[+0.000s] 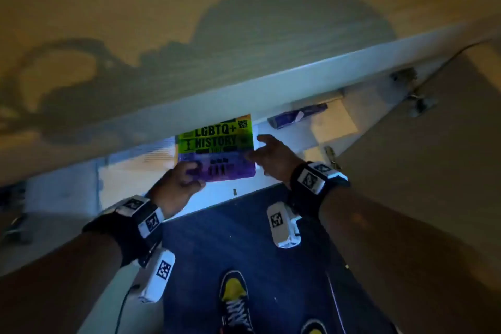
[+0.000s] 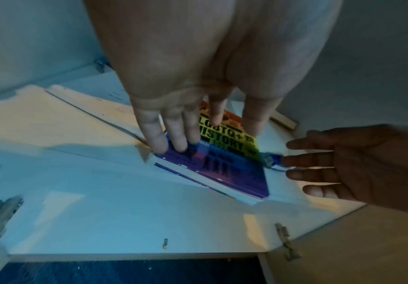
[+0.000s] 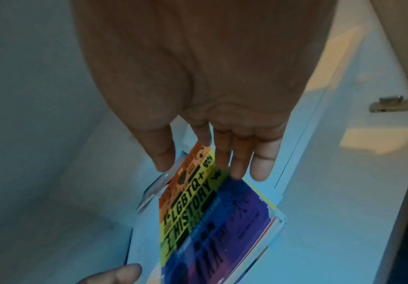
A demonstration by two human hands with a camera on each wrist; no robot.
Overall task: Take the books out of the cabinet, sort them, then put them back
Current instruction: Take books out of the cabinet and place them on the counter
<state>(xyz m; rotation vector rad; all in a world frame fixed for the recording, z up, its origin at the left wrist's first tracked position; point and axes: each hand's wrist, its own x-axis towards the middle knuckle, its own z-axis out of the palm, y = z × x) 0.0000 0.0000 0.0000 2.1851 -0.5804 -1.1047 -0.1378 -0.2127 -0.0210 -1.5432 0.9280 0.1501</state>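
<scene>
We stand at a big cabinet [image 1: 206, 106] with a tan top that hangs over the shelf and hides the back of it from our head view. Its door [image 1: 423, 171] is swung open on our right, with metal hinges [image 1: 414, 95] on its edge. Under us is a dark blue floor [image 1: 244, 238], and our yellow and black shoe [image 1: 234, 298] stands on it.

On the white shelf [image 2: 100, 211] lies a rainbow book [image 1: 217, 149] with "LGBTQ+ HISTORY" on the cover. It rests flat on top of other books, near the front edge. To its left lies a pale, flat stack of paper things [image 2: 52, 115]. Farther back on the right is a small purple book [image 1: 296, 115], well apart.

Our left hand [image 1: 176, 187] holds the near left corner of the rainbow book, fingers on the cover and curled over the edge. Our right hand [image 1: 271, 157] is at the book's right edge, fingers straight and a little spread. We cannot tell if they touch it.

Both wrists wear black bands [image 1: 315, 179] with white boxes.
</scene>
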